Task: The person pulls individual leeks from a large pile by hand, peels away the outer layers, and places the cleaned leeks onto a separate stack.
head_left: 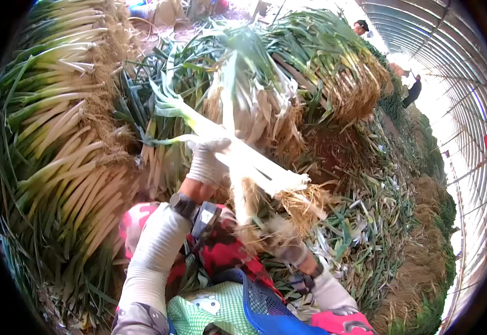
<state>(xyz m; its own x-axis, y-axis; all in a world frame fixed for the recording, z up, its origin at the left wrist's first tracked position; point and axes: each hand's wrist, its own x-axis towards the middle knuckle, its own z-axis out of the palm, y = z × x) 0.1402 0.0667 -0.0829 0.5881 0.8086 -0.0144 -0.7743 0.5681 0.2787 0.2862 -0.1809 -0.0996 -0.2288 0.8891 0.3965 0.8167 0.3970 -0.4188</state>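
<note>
My left hand (207, 159), in a white glove, is closed around several leeks (243, 153) held at a slant. Their green tops point up and left, and their white ends with tan roots (302, 206) hang to the right. Below these roots is my right hand (283, 237), gloved and blurred, with its fingers partly hidden. Another leek (243, 195) stands nearly upright behind the held ones, its roots close to my right hand. Just beyond lies a pile of leeks (254, 106) with dry, peeling outer leaves.
A long stack of pale leeks (70, 162) lines the left side. More leeks with brown roots (349, 84) lie at the back right. Loose leaf scraps (360, 229) cover the ground on the right. Two people (414, 92) are far off beside the greenhouse frame (450, 72).
</note>
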